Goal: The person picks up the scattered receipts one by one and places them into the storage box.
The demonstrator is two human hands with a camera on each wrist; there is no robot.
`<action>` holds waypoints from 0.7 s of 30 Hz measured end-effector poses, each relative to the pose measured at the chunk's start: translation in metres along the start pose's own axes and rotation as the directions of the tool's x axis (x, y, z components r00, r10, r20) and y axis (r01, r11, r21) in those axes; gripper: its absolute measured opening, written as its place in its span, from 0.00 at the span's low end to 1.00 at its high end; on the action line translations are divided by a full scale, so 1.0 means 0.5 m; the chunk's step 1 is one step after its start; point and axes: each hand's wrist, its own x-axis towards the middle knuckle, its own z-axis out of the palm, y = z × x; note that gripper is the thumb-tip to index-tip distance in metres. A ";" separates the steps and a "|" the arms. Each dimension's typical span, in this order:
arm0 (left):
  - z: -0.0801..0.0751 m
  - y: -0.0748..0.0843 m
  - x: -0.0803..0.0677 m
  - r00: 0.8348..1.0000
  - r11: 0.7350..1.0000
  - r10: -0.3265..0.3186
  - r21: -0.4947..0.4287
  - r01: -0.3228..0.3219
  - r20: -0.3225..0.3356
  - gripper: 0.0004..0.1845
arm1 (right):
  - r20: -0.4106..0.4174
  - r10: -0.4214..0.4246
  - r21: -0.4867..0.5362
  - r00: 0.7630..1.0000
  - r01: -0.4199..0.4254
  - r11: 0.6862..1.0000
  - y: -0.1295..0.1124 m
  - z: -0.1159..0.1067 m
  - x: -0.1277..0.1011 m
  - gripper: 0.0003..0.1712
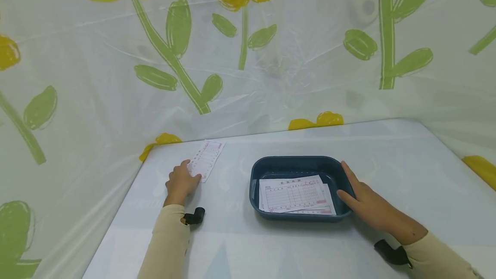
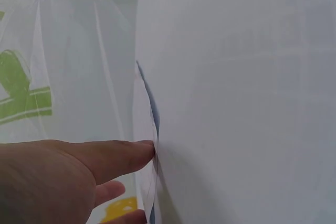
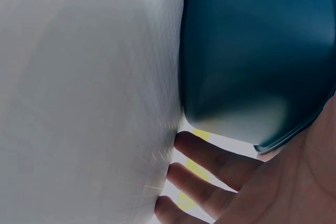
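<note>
A white printed paper slip (image 1: 208,158) with pink marks lies at the table's far left. My left hand (image 1: 182,180) rests on its near left end, thumb and fingers spread. In the left wrist view the slip (image 2: 153,171) shows nearly edge-on, partly raised from the table, the thumb touching it. Right of it stands a dark blue plastic tray (image 1: 286,216) holding several similar slips (image 1: 292,195). My right hand (image 1: 368,203) holds its right side, thumb over the rim. In the right wrist view the other fingers (image 3: 207,156) reach down outside the tray wall (image 3: 252,51) to the table.
The white table (image 1: 240,244) ends at the back against a hanging sheet (image 1: 310,76) printed with yellow flowers and green leaves. This sheet also hangs down at the left and right sides. Black wrist mounts (image 1: 195,215) sit at both sleeves.
</note>
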 end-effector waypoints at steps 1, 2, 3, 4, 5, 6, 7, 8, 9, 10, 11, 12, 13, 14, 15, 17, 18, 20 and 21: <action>0.000 0.000 0.000 1.000 1.000 -0.002 -0.003 0.002 -0.002 0.38 | 0.001 -0.002 0.004 1.000 0.002 1.000 -0.001 -0.001 0.000 0.49; 0.000 0.000 0.000 1.000 1.000 -0.005 -0.005 0.005 -0.003 0.39 | 0.001 -0.004 0.007 1.000 0.004 1.000 -0.001 -0.001 0.000 0.49; 0.000 0.001 0.000 1.000 1.000 -0.007 -0.007 0.007 -0.003 0.39 | 0.003 -0.005 0.009 1.000 0.005 1.000 -0.001 -0.001 0.000 0.49; 0.000 0.001 0.000 1.000 1.000 -0.008 -0.009 0.007 -0.005 0.39 | 0.003 -0.007 0.009 1.000 0.007 1.000 -0.002 -0.002 0.000 0.49; -0.001 0.001 -0.001 1.000 1.000 -0.008 -0.011 0.008 -0.004 0.39 | 0.003 -0.009 0.008 1.000 0.009 1.000 -0.003 -0.002 0.000 0.49; -0.001 0.001 -0.001 1.000 1.000 -0.007 -0.016 0.007 -0.007 0.39 | 0.002 -0.010 0.005 1.000 0.010 1.000 -0.003 -0.002 0.001 0.49; -0.002 0.002 -0.002 1.000 1.000 -0.005 -0.018 0.005 -0.010 0.39 | 0.001 -0.011 0.001 1.000 0.011 1.000 -0.004 -0.002 0.001 0.49; -0.003 0.003 -0.002 1.000 1.000 -0.004 -0.022 0.004 -0.014 0.39 | 0.000 -0.011 -0.005 1.000 0.011 1.000 -0.004 -0.002 0.001 0.49; -0.004 0.003 -0.003 1.000 1.000 -0.003 -0.027 0.003 -0.017 0.39 | -0.001 -0.009 -0.009 1.000 0.009 1.000 -0.004 -0.002 0.001 0.49; -0.004 0.003 -0.003 1.000 0.999 -0.003 -0.032 0.002 -0.021 0.39 | -0.004 -0.010 -0.013 1.000 0.010 1.000 -0.004 -0.002 0.002 0.49; -0.005 0.003 -0.002 1.000 0.999 -0.004 -0.035 0.003 -0.024 0.39 | -0.005 -0.010 -0.013 1.000 0.010 1.000 -0.004 -0.002 0.002 0.49; -0.005 0.003 -0.002 1.000 0.999 -0.005 -0.039 0.004 -0.026 0.39 | -0.005 -0.011 -0.013 1.000 0.011 1.000 -0.004 -0.002 0.003 0.49; -0.005 0.003 -0.002 1.000 0.999 -0.009 -0.041 0.008 -0.025 0.39 | -0.004 -0.010 -0.011 1.000 0.010 1.000 -0.004 -0.002 0.003 0.49; -0.004 0.003 -0.001 1.000 0.999 -0.014 -0.046 0.013 -0.022 0.39 | -0.003 -0.009 -0.008 1.000 0.009 1.000 -0.003 -0.002 0.003 0.49; -0.003 0.003 0.000 1.000 0.999 -0.016 -0.051 0.015 -0.019 0.39 | 0.000 -0.008 -0.006 1.000 0.008 1.000 -0.003 -0.001 0.003 0.49; -0.001 0.002 0.001 1.000 0.998 -0.018 -0.059 0.017 -0.016 0.39 | 0.004 -0.007 -0.001 1.000 0.007 1.000 -0.001 -0.001 0.003 0.49; 0.000 0.002 0.002 1.000 0.998 -0.017 -0.063 0.016 -0.016 0.39 | 0.004 -0.007 0.001 1.000 0.007 1.000 0.000 -0.001 0.003 0.49; 0.001 0.003 0.003 1.000 0.997 -0.015 -0.070 0.014 -0.020 0.40 | 0.004 -0.005 0.001 1.000 0.005 1.000 0.001 0.000 0.002 0.49; 0.002 0.003 0.004 1.000 0.997 -0.013 -0.072 0.011 -0.024 0.40 | 0.003 -0.005 0.000 1.000 0.005 1.000 0.001 -0.001 0.001 0.49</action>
